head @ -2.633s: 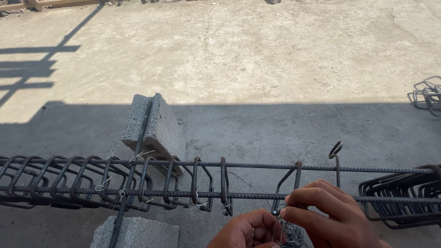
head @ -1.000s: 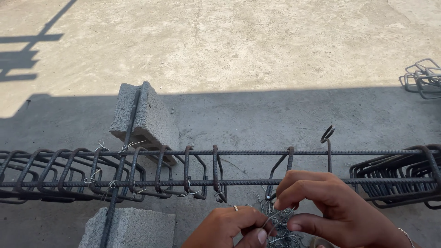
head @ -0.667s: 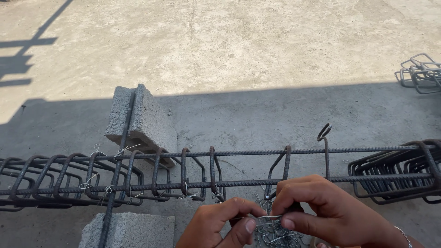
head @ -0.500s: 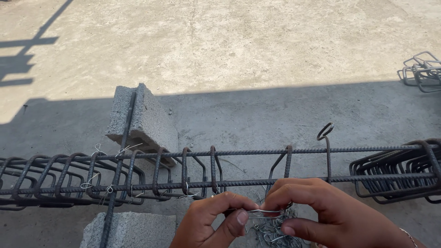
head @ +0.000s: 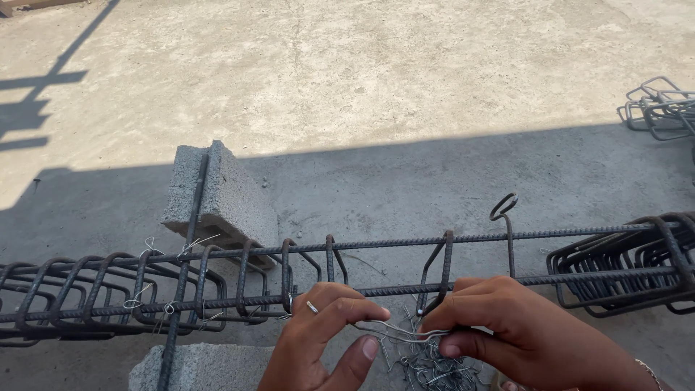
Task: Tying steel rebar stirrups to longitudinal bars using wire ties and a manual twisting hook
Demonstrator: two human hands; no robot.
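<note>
My left hand (head: 326,340) and my right hand (head: 507,329) pinch the two ends of a thin bent tie wire (head: 398,331), stretched between them just below the rebar cage (head: 376,271). The cage runs left to right, made of long ribbed bars with rectangular stirrups around them. One stirrup (head: 438,271) stands right above the wire. A small hooked tool (head: 504,224) hangs upright on the cage beside my right hand. A bundle of loose tie wires (head: 427,366) lies under my hands.
Two grey concrete blocks (head: 217,192) (head: 210,366) carry a crossbar that supports the cage. Bunched stirrups (head: 630,264) sit at the cage's right end, and a pile of spare stirrups (head: 662,108) lies on the concrete floor at far right.
My hands have drawn one wire out of the bundle and moved apart, stretching it between them. The view has shifted slightly; the cage has not moved.
</note>
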